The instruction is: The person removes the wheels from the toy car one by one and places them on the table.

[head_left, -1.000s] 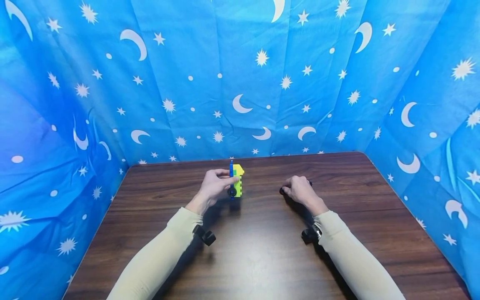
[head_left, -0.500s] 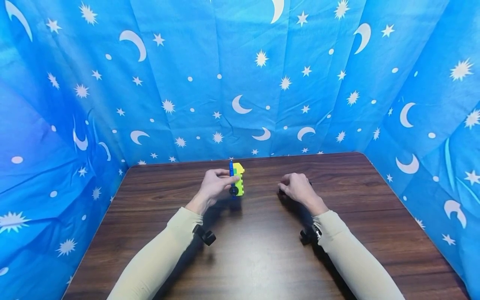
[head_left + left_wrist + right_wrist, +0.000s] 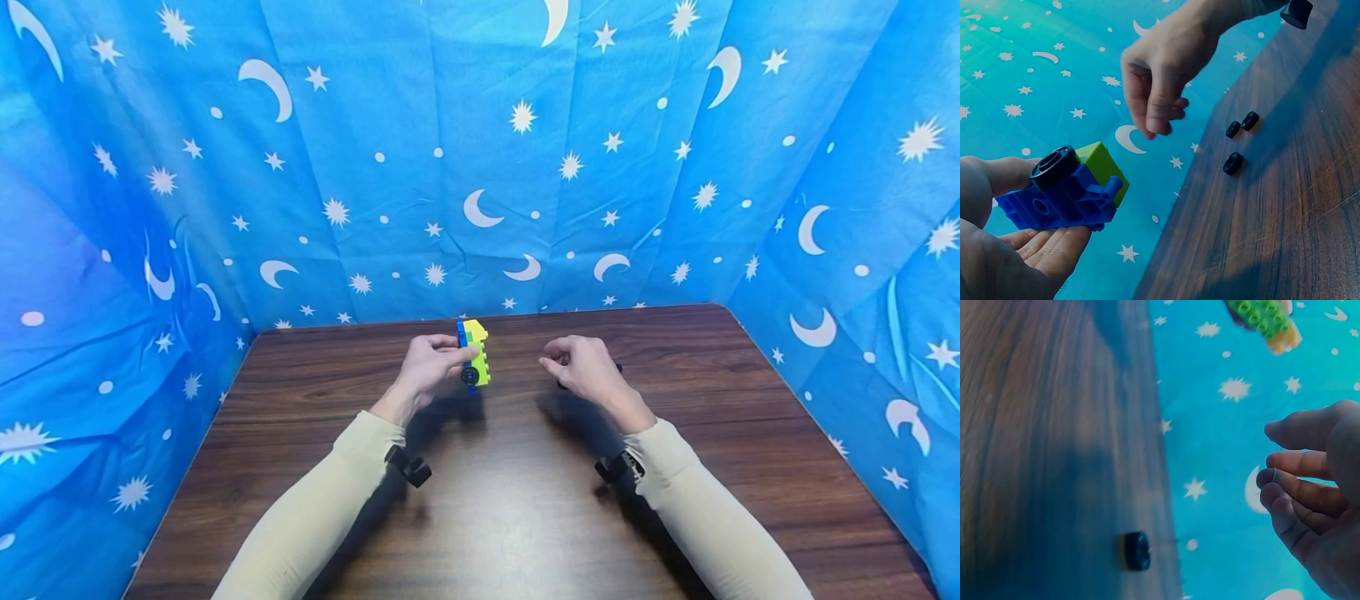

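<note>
My left hand (image 3: 429, 367) holds a toy brick car (image 3: 476, 358) between thumb and fingers, raised over the table's far half. It has a blue base, yellow-green bricks and a yellow end piece. In the left wrist view, a black wheel (image 3: 1055, 167) sits on the side of the blue base (image 3: 1060, 203). To the right, my right hand (image 3: 588, 367) hovers over the table with loosely curled fingers. In the right wrist view its thumb (image 3: 1304, 425) and fingers stand apart with nothing between them. Below it lie loose black wheels, partly hidden by the hand in the head view.
Three loose wheels, among them one nearest the left wrist camera (image 3: 1233, 164), lie on the dark wooden table (image 3: 510, 500). A blue cloth (image 3: 420, 183) with moons and stars hangs behind the table and on both sides. Each wrist wears a black camera.
My right hand has lifted off the wheels and shifted slightly left toward the car. My left hand has turned the car a little, so more of its wheel side shows.
</note>
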Tool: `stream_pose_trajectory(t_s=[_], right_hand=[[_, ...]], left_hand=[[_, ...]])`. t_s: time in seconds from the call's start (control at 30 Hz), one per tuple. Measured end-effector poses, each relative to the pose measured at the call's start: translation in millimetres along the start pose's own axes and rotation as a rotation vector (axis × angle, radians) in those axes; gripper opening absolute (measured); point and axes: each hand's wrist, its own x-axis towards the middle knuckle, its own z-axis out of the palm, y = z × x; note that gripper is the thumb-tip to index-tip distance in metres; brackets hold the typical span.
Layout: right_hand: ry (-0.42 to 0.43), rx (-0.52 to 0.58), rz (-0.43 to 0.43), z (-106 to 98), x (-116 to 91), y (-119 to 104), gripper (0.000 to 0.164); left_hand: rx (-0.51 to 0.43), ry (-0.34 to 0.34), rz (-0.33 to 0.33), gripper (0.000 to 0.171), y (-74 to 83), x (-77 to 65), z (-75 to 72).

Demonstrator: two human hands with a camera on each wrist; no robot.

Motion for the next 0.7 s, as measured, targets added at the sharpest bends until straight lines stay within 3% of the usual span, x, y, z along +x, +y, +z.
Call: stream_pose_trajectory(t_s=[0.43,0.7], right_hand=[[0.131,0.074,-0.192,-10,-1,-34,0.015],[0.208,0.099,-0.315,-8,-1,-45,0.016]], left_hand=[[0.006,0.027,0.005,0.048,5.5,-0.8,2.2],[-0.062,0.043,0.026,0.050,7.4,0.6,6.2]])
